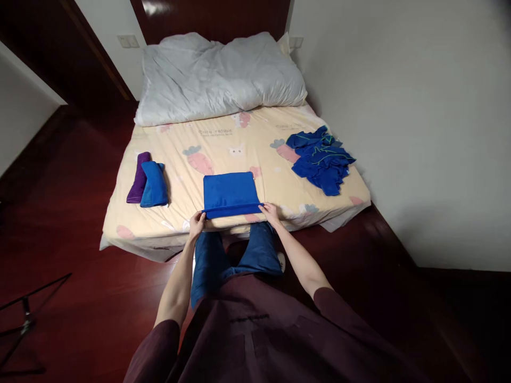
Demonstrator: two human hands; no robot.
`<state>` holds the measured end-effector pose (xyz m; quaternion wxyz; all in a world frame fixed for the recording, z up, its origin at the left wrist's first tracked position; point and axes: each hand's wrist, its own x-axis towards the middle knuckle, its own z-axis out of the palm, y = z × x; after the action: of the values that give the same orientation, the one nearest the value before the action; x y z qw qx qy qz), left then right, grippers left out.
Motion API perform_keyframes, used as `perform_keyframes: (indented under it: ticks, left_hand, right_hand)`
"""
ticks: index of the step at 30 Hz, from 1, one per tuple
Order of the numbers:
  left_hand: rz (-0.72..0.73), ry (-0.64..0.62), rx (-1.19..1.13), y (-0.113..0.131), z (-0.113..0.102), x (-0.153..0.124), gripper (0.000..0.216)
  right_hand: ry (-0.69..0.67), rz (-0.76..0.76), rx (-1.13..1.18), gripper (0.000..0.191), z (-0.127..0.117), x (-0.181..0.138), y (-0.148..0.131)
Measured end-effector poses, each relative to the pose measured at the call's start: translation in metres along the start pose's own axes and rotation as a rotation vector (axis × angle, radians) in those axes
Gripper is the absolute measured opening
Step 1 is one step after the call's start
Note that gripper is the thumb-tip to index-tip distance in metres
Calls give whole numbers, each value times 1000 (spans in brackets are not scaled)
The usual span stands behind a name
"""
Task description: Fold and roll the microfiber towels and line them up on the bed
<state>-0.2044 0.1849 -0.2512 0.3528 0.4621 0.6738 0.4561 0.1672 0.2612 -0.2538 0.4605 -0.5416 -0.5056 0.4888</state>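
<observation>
A blue towel (230,189) lies spread flat on the bed close to its front edge, with its near edge turned over into a narrow strip. My left hand (197,224) pinches the left end of that strip. At the right end, my right hand (270,213) grips the same strip between thumb and fingers. To the left rest a rolled purple towel (139,178) and a rolled blue towel (154,185), side by side and touching. On the right side of the bed is a crumpled heap of blue cloths (321,158) with green edging.
The bed (179,141) has a cream sheet printed with carrots and rabbits. A bunched white quilt (219,77) lies at the headboard (215,18). A wall (419,133) stands to the right. Black tripod legs (26,316) are on the floor at the lower left.
</observation>
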Motion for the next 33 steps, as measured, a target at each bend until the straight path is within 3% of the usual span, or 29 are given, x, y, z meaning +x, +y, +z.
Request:
perform_keyframes:
  ticks: [9,17,21,26,33]
  left_hand:
    - [-38,28,-17,8,-5,2,33]
    - [-216,110,13,-2,8,-12,50]
    - [-279,151,67,-2,10,-8,44]
    - [-342,186,177,5,11,-2,35]
    - [-489,155,281,9,16,6,42]
  right_hand:
    - [18,14,-68,40,6,14,1]
    - [81,68,-136,42,13,24,8]
    - [124,103,-179,44,15,26,12]
    - [167,194,-227,45,15,27,16]
    - [187,402,-331,37,19,34,12]
